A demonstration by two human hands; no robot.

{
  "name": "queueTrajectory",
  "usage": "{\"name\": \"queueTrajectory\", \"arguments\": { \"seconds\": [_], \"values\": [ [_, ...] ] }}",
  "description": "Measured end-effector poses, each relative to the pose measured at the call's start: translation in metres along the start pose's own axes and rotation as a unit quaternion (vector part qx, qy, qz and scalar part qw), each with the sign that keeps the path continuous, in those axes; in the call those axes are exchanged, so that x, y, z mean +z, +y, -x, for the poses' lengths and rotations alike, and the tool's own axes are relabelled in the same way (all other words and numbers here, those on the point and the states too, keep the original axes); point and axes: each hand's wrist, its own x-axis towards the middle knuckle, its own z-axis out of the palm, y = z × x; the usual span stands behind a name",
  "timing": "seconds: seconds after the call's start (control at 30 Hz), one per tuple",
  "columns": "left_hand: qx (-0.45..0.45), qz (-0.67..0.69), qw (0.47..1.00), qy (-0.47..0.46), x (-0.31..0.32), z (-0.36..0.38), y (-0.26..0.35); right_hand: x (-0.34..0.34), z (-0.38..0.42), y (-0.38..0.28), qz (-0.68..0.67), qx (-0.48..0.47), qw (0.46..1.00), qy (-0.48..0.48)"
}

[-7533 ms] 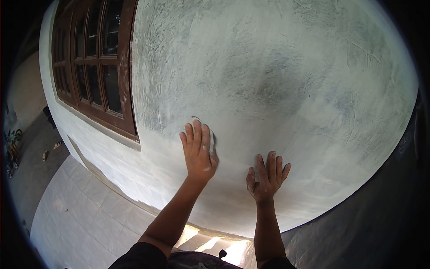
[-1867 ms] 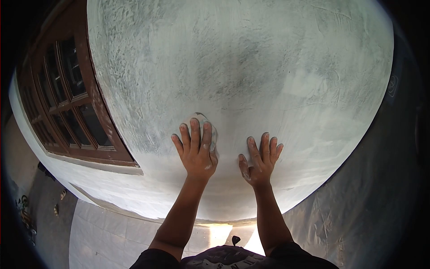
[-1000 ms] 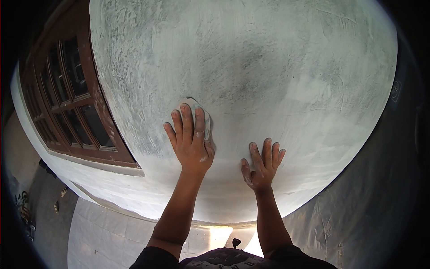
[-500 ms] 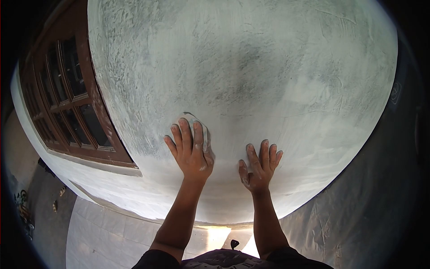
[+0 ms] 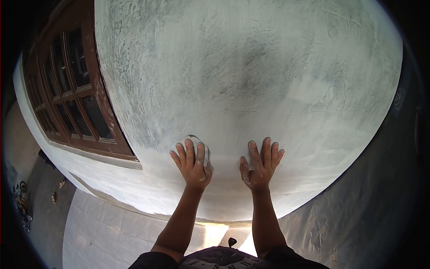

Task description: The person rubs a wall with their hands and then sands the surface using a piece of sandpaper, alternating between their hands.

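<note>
My left hand point(image 5: 194, 165) lies on the pale, rough-plastered wall point(image 5: 228, 123), pressing a thin whitish sheet, apparently sandpaper point(image 5: 206, 154), beneath its fingers. Only the sheet's upper and right edges show; the palm hides the rest. White dust coats the fingers and thumb. To the right, my right hand point(image 5: 261, 167) rests against the same wall with its fingers spread and nothing in it. Its fingertips are dusty too. Darker grey, uneven patches mark the wall above both hands.
A brown wooden window point(image 5: 74, 96) with glass panes is set in the wall at left. Grey tiles point(image 5: 112, 215) cover the floor below. A dark sheet-like surface point(image 5: 340, 215) borders the wall at right. Small objects lie on the ground at far left.
My left hand has slid down the wall with the sandpaper under it. My right hand stays at nearly the same spot. The view has shifted slightly.
</note>
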Motion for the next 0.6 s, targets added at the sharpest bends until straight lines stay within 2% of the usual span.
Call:
{"name": "queueTrajectory", "arguments": {
  "seconds": [0.07,0.13,0.2,0.3,0.4,0.5,0.6],
  "values": [
    [-0.02,-0.013,0.999,-0.021,0.004,0.068,-0.001,-0.001,0.001,-0.001,-0.004,0.003,1.0,-0.002],
    [-0.037,-0.023,0.998,-0.04,0.005,0.074,-0.001,-0.001,0.0,0.0,-0.006,-0.003,1.0,-0.001],
    [-0.009,-0.02,0.999,-0.032,-0.001,0.033,-0.001,-0.001,0.002,0.001,-0.006,-0.004,1.0,-0.003],
    [-0.014,-0.004,1.0,-0.021,-0.011,-0.042,0.004,0.0,0.0,0.0,-0.008,-0.001,1.0,0.0],
    [-0.018,0.008,1.0,0.004,-0.006,-0.035,0.0,-0.002,0.002,-0.002,-0.009,0.005,1.0,-0.007],
    [-0.033,-0.015,0.999,-0.034,0.001,0.07,-0.01,-0.006,0.0,-0.001,-0.013,0.002,1.0,-0.016],
    [-0.066,0.007,0.996,-0.057,-0.01,0.086,0.004,-0.006,0.002,0.001,-0.015,-0.002,1.0,-0.023]
  ]
}}
